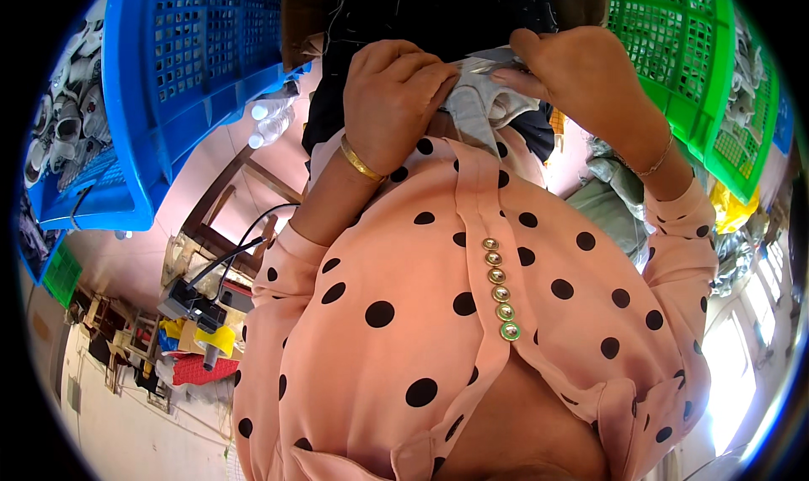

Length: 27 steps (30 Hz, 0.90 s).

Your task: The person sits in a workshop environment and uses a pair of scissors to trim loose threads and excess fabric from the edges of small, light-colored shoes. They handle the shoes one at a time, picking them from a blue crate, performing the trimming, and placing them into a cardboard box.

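Note:
Both of my hands are close together over my dark-covered lap, at the top of the head view. My left hand (392,102), with a gold bangle at its wrist, is closed on a light grey fabric piece (474,109) that looks like a shoe upper. Part of the piece is hidden by my fingers and folds over my shirt. My right hand (581,77) is closed, thumb and forefinger around what look like thread snips (490,58). Their shiny blades point left, against the fabric's upper edge beside my left fingertips.
A blue plastic crate (139,157) at the left holds several grey-white shoe pieces (72,123). On the right is a green crate (687,51) with similar pieces. Clear plastic bottles (271,125) lie near the blue crate. Loose threads cling to the dark cloth (438,9).

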Tool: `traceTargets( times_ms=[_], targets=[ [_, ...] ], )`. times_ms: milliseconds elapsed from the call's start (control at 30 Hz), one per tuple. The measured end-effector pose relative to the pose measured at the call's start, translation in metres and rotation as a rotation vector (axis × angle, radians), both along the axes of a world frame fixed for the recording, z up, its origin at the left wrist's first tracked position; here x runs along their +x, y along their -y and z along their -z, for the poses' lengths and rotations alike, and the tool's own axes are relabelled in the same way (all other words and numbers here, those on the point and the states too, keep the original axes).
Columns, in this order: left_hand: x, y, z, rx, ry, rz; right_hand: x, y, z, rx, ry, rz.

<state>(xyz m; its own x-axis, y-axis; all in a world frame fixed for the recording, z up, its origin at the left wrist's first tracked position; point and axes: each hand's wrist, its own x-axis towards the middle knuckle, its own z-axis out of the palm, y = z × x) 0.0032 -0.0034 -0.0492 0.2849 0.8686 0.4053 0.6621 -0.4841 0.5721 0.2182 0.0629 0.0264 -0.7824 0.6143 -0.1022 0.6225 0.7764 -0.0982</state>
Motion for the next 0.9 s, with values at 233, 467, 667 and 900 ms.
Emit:
traceTargets(
  times_ms=[233, 467, 667, 900],
  targets=[
    [0.001, -0.001, 0.009, 0.065, -0.06, 0.009, -0.018, -0.01, -0.013, -0.029, 0.163, -0.082],
    [0.005, 0.001, 0.015, -0.023, -0.019, -0.012, -0.023, -0.017, -0.011, -0.083, 0.223, -0.124],
    [0.006, 0.001, 0.016, -0.033, -0.02, -0.017, -0.026, -0.02, -0.008, -0.105, 0.224, -0.148],
    [0.007, 0.001, 0.017, -0.028, -0.026, -0.025, -0.03, -0.021, -0.006, -0.111, 0.265, -0.17]
  ],
)
